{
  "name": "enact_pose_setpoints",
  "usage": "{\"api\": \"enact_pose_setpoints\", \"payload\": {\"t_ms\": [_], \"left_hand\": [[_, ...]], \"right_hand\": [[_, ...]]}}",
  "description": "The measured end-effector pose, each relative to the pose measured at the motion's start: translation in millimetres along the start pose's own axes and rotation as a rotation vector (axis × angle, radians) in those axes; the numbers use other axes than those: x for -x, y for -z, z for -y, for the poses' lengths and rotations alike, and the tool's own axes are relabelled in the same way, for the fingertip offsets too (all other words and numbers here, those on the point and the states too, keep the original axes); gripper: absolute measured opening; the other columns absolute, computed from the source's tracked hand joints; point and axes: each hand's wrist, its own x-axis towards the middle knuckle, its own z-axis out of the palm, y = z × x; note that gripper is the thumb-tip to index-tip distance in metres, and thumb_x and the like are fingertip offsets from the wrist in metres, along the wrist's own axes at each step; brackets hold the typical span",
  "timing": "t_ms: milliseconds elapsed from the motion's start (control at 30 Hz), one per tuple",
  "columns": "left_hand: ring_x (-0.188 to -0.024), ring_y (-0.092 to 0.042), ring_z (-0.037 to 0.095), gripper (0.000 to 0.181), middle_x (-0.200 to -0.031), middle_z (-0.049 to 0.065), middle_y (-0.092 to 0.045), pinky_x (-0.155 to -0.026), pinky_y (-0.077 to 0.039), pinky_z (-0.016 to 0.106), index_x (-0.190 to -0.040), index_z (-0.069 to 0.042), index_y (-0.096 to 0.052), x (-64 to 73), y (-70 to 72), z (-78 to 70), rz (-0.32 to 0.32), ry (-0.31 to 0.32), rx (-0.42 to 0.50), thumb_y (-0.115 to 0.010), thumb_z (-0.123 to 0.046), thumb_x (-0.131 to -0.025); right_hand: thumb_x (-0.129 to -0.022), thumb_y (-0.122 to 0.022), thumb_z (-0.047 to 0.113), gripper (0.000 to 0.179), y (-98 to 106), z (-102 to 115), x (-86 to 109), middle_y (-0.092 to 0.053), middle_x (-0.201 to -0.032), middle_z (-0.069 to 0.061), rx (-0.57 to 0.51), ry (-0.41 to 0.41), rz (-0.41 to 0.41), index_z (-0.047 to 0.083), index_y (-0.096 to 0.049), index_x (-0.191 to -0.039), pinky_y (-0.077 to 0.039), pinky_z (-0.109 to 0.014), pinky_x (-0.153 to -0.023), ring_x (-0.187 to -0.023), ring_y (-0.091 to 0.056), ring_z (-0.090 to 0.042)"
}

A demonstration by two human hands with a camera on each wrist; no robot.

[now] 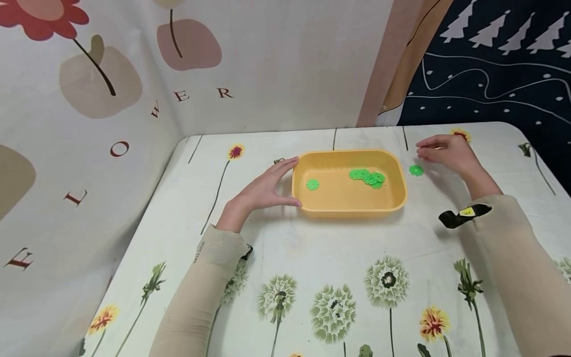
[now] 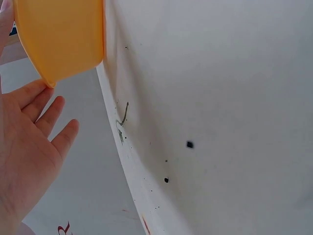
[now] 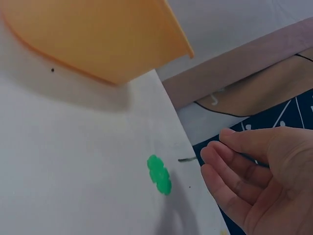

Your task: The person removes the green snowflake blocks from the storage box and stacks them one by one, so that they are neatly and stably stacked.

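A yellow plastic tray (image 1: 350, 206) stands on the table, with a single green flower-shaped disc (image 1: 313, 185) toward its left end and a cluster of similar green discs (image 1: 368, 177) toward its right. My left hand (image 1: 267, 188) spans the tray's left end, fingertips at the far corner and thumb at the near one. In the left wrist view its fingers (image 2: 36, 103) look straight, touching the rim. Another green disc (image 1: 416, 170) lies on the table right of the tray. Just above and beyond it hovers my right hand (image 1: 450, 151), its fingers loosely bent with nothing between them.
A white cloth (image 1: 285, 243) printed with flowers covers the table. Behind and to the left hangs a pale curtain (image 1: 276, 59) with flower shapes and letters. Dark fabric (image 1: 495, 84) with white trees hangs beyond the right edge. A black strap (image 1: 464, 216) juts from the right sleeve.
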Motion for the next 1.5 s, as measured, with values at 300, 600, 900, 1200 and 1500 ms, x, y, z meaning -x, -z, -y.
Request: {"api": "enact_pose_setpoints", "payload": {"t_ms": [300, 600, 900, 1200, 1500], "left_hand": [[-0.156, -0.014, 0.017, 0.115, -0.167, -0.012, -0.016, -0.123, -0.025, 0.051, -0.16, -0.028, -0.019, 0.2, 0.1, 0.1, 0.0, -0.004, -0.001, -0.08, -0.065, -0.071], [-0.156, -0.014, 0.017, 0.115, -0.167, -0.012, -0.015, -0.123, -0.024, 0.051, -0.16, -0.029, -0.018, -0.6, -0.8, 0.8, 0.0, -0.004, -0.007, -0.08, -0.066, -0.07], [-0.156, -0.014, 0.018, 0.115, -0.167, -0.011, -0.016, -0.123, -0.025, 0.051, -0.161, -0.027, -0.019, -1.0, -0.2, -0.9, 0.002, -0.008, -0.006, -0.08, -0.064, -0.071], [-0.156, -0.014, 0.017, 0.114, -0.167, -0.011, -0.016, -0.123, -0.024, 0.051, -0.161, -0.026, -0.019, -0.1, -0.4, -1.0, 0.001, -0.007, 0.0, -0.081, -0.062, -0.072], [-0.156, -0.014, 0.017, 0.113, -0.167, -0.012, -0.016, -0.123, -0.024, 0.051, -0.161, -0.027, -0.019, -0.8, -1.0, 0.3, -0.002, 0.0, 0.004, -0.081, -0.061, -0.072]], "right_hand": [[-0.097, -0.064, 0.035, 0.047, -6, 29, 6.4, -0.06, -0.085, 0.029, -0.062, 0.014, -0.001, 0.006, -0.059, -0.133, -0.05, -0.004, -0.071, -0.076, -0.062, 0.011], [-0.097, -0.065, 0.032, 0.045, -16, 53, 14.3, -0.063, -0.087, 0.03, -0.145, 0.113, 0.035, 0.004, -0.06, -0.133, -0.052, -0.006, -0.073, -0.082, -0.065, 0.009], [-0.096, -0.067, 0.033, 0.047, -32, 73, 22.3, -0.064, -0.095, 0.026, -0.17, 0.164, 0.108, 0.004, -0.06, -0.133, -0.052, -0.007, -0.078, -0.088, -0.064, 0.008], [-0.097, -0.066, 0.027, 0.044, -52, 92, 29.4, -0.068, -0.111, 0.011, -0.198, 0.194, 0.188, 0.002, -0.061, -0.132, -0.054, -0.01, -0.08, -0.091, -0.064, 0.006], [-0.099, -0.063, 0.018, 0.036, -77, 101, 30.3, -0.065, -0.127, -0.017, -0.209, 0.256, 0.3, 0.0, -0.062, -0.129, -0.056, -0.015, -0.083, -0.098, -0.067, -0.009]]}}
